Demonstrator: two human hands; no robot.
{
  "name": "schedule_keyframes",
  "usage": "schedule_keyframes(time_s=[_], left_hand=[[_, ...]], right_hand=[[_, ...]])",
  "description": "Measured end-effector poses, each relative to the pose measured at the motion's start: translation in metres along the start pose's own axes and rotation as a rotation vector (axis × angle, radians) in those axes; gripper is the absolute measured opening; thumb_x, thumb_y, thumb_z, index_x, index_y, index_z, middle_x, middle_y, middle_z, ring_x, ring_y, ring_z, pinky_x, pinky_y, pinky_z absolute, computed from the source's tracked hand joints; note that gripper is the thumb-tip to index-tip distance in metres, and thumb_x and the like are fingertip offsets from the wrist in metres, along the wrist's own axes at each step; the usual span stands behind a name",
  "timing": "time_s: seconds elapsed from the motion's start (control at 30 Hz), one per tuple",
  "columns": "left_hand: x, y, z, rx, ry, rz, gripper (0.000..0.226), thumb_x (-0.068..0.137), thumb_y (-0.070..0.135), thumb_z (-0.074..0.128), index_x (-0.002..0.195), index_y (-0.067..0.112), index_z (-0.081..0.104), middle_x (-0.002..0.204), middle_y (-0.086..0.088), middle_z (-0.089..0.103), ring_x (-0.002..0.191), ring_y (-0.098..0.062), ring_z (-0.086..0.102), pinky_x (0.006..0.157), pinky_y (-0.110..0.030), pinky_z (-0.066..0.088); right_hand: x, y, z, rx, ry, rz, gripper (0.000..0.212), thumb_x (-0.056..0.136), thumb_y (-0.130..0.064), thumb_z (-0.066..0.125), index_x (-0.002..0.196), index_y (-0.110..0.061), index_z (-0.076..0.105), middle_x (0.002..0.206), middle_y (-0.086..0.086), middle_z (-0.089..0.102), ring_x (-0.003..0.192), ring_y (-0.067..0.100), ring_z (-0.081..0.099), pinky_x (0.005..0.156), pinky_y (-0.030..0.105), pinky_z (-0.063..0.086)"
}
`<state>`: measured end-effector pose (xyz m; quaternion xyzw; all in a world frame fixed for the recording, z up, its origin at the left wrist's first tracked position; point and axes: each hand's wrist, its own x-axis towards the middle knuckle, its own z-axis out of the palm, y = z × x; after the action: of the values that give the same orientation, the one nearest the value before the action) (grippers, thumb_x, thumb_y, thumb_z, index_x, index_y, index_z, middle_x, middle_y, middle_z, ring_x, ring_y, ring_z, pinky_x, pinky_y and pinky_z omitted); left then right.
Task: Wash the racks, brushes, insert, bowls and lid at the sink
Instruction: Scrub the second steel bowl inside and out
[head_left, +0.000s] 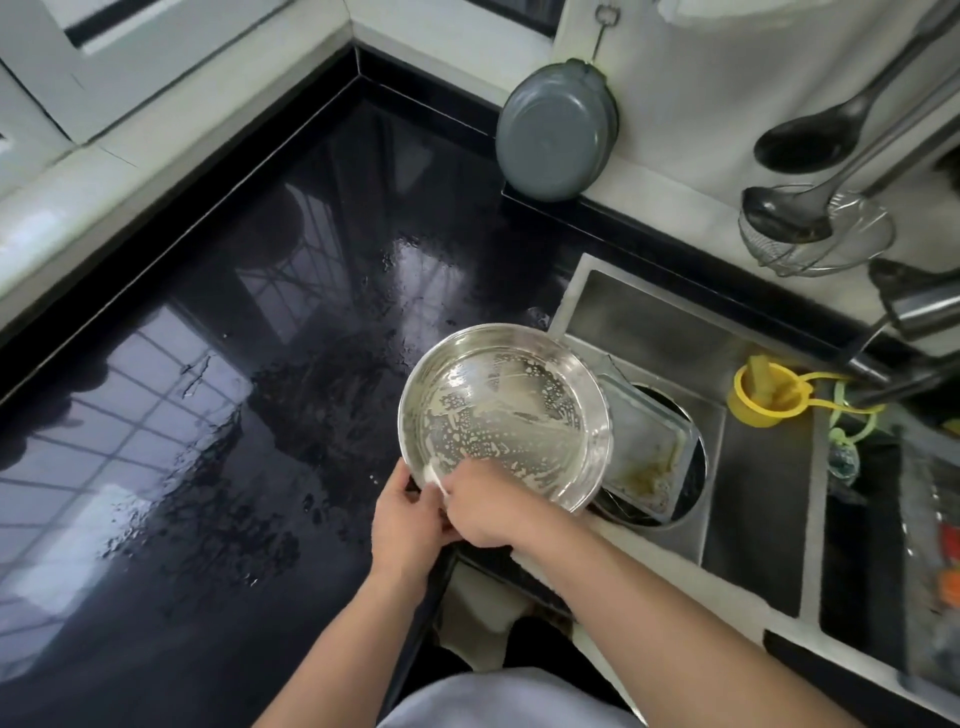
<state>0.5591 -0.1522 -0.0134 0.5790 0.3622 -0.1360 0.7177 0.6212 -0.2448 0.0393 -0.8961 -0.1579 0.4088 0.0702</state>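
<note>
The bowl (504, 415) is tilting away, its soapy inside facing the person; the left hand (410, 519) is gripping its near rim while the right hand (485, 506), curled round something pale, is scrubbing just inside.

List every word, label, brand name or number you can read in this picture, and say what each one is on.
None: no readable text shows anywhere.
The steel bowl held by the left hand and right hand bears only soap suds.
The grey pan on the wall is unmarked.
The items at the right edge are too blurred to read.
</note>
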Motion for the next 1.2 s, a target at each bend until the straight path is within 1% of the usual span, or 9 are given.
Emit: schedule_keyframes(time_s=[0.13,0.4,0.5,0.57,0.67,0.77,0.87,1.03,1.2], left_hand=[[0.011,0.001,-0.009,0.139,0.152,0.067,0.036,0.102,0.006,0.053,0.115,0.036,0.070,0.091,-0.012,0.074,0.077,-0.028,0.077,0.060,-0.040,0.065],[0.027,0.022,-0.029,0.526,0.161,0.181,0.037,0.091,0.027,0.054,0.107,0.060,0.061,0.076,0.009,0.073,0.073,-0.021,0.072,0.074,-0.048,0.063],[0.035,0.029,-0.038,0.722,0.232,0.262,0.047,0.097,0.028,0.053,0.139,0.047,0.052,0.111,0.004,0.068,0.094,-0.024,0.062,0.087,-0.043,0.054],[0.037,0.025,-0.041,1.086,0.310,0.586,0.063,0.092,0.011,0.063,0.151,0.024,0.045,0.131,-0.011,0.053,0.110,-0.033,0.051,0.089,-0.043,0.049],[0.030,0.007,-0.027,1.509,-0.133,0.927,0.056,0.099,0.039,0.056,0.151,0.021,0.045,0.160,-0.019,0.039,0.150,-0.043,0.030,0.117,-0.056,0.037],[0.020,-0.008,-0.015,1.735,-0.587,0.604,0.066,0.099,0.075,0.022,0.159,0.048,0.020,0.170,-0.004,-0.016,0.154,-0.043,-0.021,0.126,-0.064,0.000],[0.018,-0.011,-0.010,1.934,-0.630,0.673,0.068,0.099,0.074,0.032,0.159,0.055,0.004,0.167,-0.005,-0.028,0.148,-0.055,-0.027,0.118,-0.078,-0.002],[0.022,-0.007,-0.009,2.004,-0.623,0.689,0.060,0.111,0.046,0.033,0.158,0.056,-0.003,0.167,-0.009,-0.029,0.147,-0.060,-0.023,0.113,-0.084,0.003],[0.018,-0.002,-0.007,2.034,-0.649,0.709,0.065,0.111,0.025,0.033,0.159,0.054,-0.001,0.167,-0.009,-0.030,0.147,-0.061,-0.023,0.112,-0.084,0.003]], right_hand=[[-0.045,0.047,-0.023,-0.381,-0.214,0.096,0.025,0.096,-0.005,0.050,0.116,-0.004,0.063,0.101,0.011,0.061,0.086,0.028,0.058,0.070,0.033,0.046],[-0.013,0.114,-0.093,-0.972,0.255,0.111,0.033,0.093,-0.001,0.050,0.119,-0.015,0.066,0.106,0.005,0.064,0.087,0.028,0.069,0.057,0.035,0.045],[-0.021,0.108,-0.071,-0.995,0.033,-0.048,0.029,0.089,0.002,0.054,0.111,-0.011,0.069,0.107,0.006,0.068,0.097,0.029,0.068,0.070,0.035,0.051],[-0.027,0.105,-0.066,-1.024,-0.057,-0.108,0.027,0.088,0.002,0.055,0.108,-0.012,0.068,0.107,0.006,0.068,0.099,0.030,0.067,0.074,0.035,0.052],[-0.020,0.101,-0.082,-1.125,-0.118,-0.122,0.025,0.088,-0.002,0.055,0.107,-0.014,0.067,0.106,0.005,0.068,0.096,0.030,0.068,0.072,0.035,0.052],[0.007,0.099,-0.110,-1.169,-0.012,-0.084,0.027,0.093,-0.004,0.053,0.112,-0.017,0.066,0.112,0.002,0.065,0.098,0.027,0.067,0.072,0.034,0.050],[0.026,0.100,-0.136,-1.228,0.241,-0.203,0.035,0.097,-0.010,0.050,0.127,-0.024,0.061,0.116,0.002,0.060,0.097,0.026,0.066,0.069,0.036,0.051],[0.007,0.092,-0.132,-1.347,-0.076,-0.151,0.032,0.095,0.002,0.050,0.119,-0.011,0.065,0.123,0.008,0.064,0.110,0.031,0.066,0.078,0.036,0.049],[0.022,0.096,-0.138,-1.208,0.162,-0.126,0.041,0.091,-0.003,0.055,0.129,-0.019,0.060,0.114,0.005,0.060,0.093,0.029,0.068,0.067,0.036,0.054]])
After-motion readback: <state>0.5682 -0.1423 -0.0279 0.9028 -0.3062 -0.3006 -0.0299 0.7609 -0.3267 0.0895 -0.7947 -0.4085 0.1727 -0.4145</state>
